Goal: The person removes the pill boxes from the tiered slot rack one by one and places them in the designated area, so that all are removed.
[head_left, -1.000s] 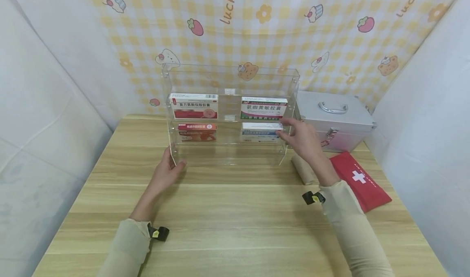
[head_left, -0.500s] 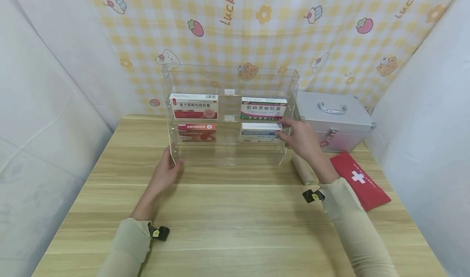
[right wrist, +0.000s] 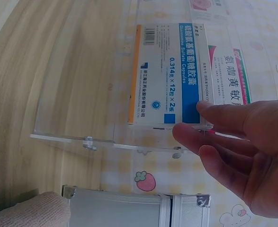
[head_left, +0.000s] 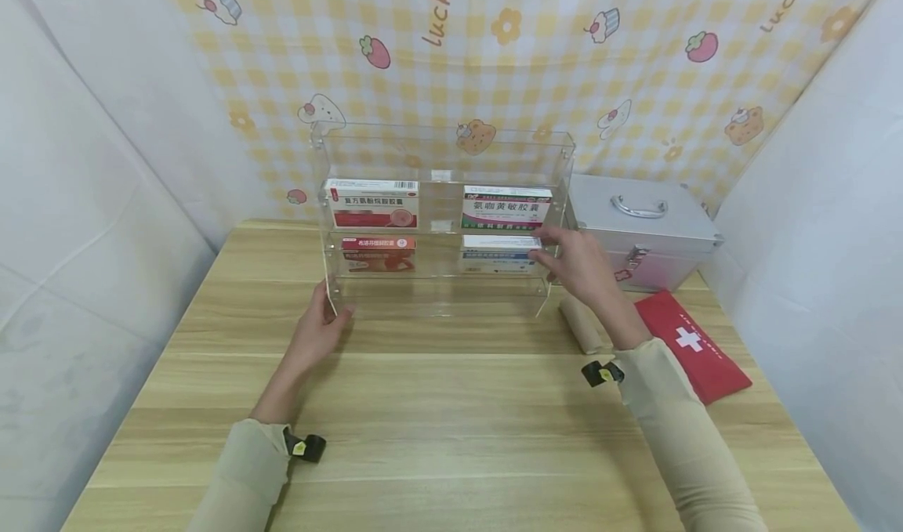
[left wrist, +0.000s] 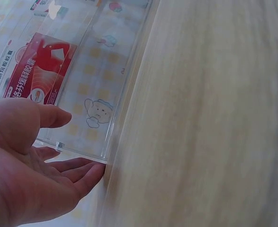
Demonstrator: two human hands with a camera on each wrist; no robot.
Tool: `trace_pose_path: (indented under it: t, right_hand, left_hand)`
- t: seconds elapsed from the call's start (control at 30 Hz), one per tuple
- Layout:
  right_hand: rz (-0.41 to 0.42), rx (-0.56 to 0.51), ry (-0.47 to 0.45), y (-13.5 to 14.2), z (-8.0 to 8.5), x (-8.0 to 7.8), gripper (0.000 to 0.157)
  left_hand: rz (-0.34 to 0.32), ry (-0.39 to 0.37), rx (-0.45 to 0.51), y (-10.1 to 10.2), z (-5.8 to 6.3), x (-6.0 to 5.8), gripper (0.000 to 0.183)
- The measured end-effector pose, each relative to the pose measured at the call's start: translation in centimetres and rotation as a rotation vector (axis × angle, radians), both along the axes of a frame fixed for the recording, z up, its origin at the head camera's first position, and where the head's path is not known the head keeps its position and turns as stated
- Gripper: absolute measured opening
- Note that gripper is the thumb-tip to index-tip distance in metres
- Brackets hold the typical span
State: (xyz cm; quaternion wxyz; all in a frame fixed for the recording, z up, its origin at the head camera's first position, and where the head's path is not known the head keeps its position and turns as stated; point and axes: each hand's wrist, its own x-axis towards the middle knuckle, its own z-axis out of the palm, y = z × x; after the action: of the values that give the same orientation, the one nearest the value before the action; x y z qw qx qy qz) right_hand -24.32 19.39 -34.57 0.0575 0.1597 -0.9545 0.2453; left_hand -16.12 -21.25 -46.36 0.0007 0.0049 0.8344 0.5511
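A clear acrylic rack (head_left: 444,306) stands on the table and bears several medicine boxes. My left hand (head_left: 319,330) grips the rack's lower left side panel, the thumb in front and the other fingers along the outside, as the left wrist view shows. On the lower right shelf lies a blue and white medicine box (right wrist: 162,75). My right hand (head_left: 574,262) pinches its right end with thumb and forefinger. Above it leans a green and white medicine box (head_left: 504,207). On the left are a red and white medicine box (head_left: 374,203) and, below, a red medicine box (left wrist: 46,66).
A silver metal case (head_left: 642,226) with a handle stands to the right of the rack. Before it lie a beige roll (head_left: 580,327) and a red first aid pouch (head_left: 694,348). A checked curtain (head_left: 508,70) hangs behind the wooden table (head_left: 451,430).
The blue and white medicine box has shifted very slightly left, with my right hand at its end. My left thumb has drawn a little to the left. The rack has hardly moved.
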Motion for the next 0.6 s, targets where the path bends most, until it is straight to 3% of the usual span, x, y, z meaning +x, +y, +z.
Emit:
trace_pose_path:
  t: [0.4,0.6]
  right_hand:
    - [0.015,-0.081,-0.030,0.16,0.03,-0.25,0.031]
    - [0.022,-0.104,0.007,0.21,-0.09,-0.47,0.032]
  left_hand:
    - [0.006,0.023,-0.010,-0.22,-0.44,-0.19,0.070]
    - [0.008,0.024,-0.020,-0.28,-0.43,-0.19,0.069]
